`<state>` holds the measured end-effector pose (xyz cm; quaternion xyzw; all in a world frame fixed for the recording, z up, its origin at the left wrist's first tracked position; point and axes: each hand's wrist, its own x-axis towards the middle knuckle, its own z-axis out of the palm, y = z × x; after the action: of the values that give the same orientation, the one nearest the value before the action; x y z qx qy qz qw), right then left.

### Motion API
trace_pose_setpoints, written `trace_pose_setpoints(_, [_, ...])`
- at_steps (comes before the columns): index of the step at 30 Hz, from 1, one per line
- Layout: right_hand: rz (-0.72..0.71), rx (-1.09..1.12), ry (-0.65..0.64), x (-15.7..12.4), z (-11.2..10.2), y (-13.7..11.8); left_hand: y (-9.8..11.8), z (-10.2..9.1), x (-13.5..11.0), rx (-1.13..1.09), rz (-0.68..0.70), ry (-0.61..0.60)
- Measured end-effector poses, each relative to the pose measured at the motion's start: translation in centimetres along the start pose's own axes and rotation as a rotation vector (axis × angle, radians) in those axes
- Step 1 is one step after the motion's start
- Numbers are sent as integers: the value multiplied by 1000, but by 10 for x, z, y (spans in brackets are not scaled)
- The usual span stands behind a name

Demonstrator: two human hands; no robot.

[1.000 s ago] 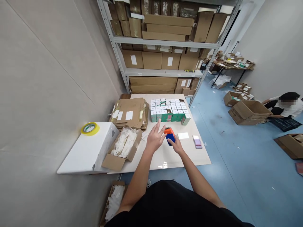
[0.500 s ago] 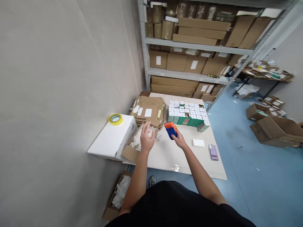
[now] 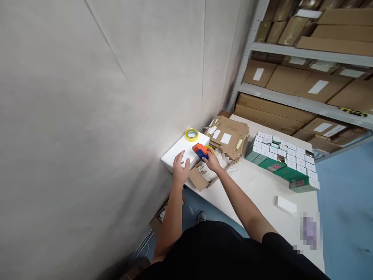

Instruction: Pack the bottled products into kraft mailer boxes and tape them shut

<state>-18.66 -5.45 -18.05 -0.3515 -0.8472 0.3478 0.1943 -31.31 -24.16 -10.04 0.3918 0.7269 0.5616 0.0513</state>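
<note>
My right hand (image 3: pixel 211 160) is wrapped round an orange and blue tape dispenser (image 3: pixel 200 151), with a yellow tape roll partly showing behind it. To its left, my left hand (image 3: pixel 180 168) holds nothing, its fingers apart and slightly curled. Both hands are in the air, near the front of a white box (image 3: pixel 175 153). A roll of yellow tape (image 3: pixel 191 135) lies flat on that box. Just right of the box, an open carton (image 3: pixel 199 179) holds crumpled white material, partly hidden behind my right hand.
Flattened cardboard (image 3: pixel 233 130) is stacked against the wall. Rows of green and white boxes (image 3: pixel 284 159) stand on the white table (image 3: pixel 250 190), with a small white box (image 3: pixel 286 205) nearer me. Metal shelving (image 3: pixel 309 103) full of cartons rises behind. A grey wall (image 3: pixel 101 116) borders the left.
The view has turned left, so the table and shelves appear farther right. Both hands have come over toward the white box, the tape dispenser still in my right hand.
</note>
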Motion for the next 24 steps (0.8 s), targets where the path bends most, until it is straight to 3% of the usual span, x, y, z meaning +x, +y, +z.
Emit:
trace_pose_setpoints(6, [-32, -355, -163, 56, 62, -49, -31, -39, -5, 30, -81, 101])
trace_pose_setpoints(10, [-68, -512, -190, 71, 84, -66, -45, -54, -6, 27, -136, 150])
trace_pose_setpoints(20, [-46, -607, -136, 71, 95, -73, -41, -32, 13, -32, -107, 108])
trace_pose_setpoints(24, [-102, -614, -150, 73, 100, -78, -40, -33, 17, -26, -95, 116])
